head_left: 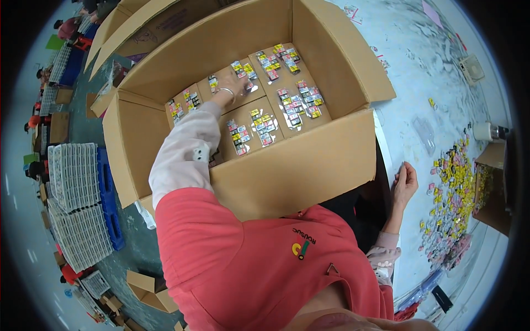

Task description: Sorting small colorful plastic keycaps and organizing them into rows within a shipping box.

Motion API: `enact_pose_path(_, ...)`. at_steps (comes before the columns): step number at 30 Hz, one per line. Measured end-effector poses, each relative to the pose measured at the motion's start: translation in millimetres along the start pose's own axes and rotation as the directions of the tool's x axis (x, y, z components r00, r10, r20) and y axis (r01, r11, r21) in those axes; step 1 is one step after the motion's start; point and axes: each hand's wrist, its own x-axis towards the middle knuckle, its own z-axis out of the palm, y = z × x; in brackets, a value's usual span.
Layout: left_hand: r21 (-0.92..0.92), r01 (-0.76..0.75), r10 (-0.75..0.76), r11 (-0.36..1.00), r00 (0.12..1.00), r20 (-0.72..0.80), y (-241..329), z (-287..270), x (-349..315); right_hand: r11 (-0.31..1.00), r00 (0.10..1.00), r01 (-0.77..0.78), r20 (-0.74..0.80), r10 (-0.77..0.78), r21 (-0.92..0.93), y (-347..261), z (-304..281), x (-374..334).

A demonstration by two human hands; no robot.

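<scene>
My left hand [236,87] reaches deep into a large open cardboard box [287,174], with a bracelet at the wrist. Its fingers close at the edge of a clear pack [243,69] of small coloured pieces, and the fingertips are partly hidden. More such packs lie flat around it on brown cardboard panels, among them one pack [264,127] nearer me and another pack [290,108] to the right. My right hand [406,185] rests at the near edge of the white table [408,132], fingers curled in; whether anything small is between them I cannot make out.
A heap of small yellow, pink and black pieces [452,185] spreads over the table at right, near a tipped carton [494,190]. A clear plastic tray [424,135] lies closer. White crates [74,176] stack on the left floor by a blue pallet [110,204]. People sit far left.
</scene>
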Motion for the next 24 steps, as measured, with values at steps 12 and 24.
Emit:
enact_pose_path(12,-0.196,0.227,-0.22,0.954,0.974,0.059,8,36,12,0.997,0.995,-0.016,0.096,0.008,0.081,-2,-5,-5)
enact_pose_path(24,0.239,0.001,-0.015,0.971,0.998,0.059,-47,-10,41,0.998,0.999,0.016,0.041,-0.019,0.06,0,-14,-8)
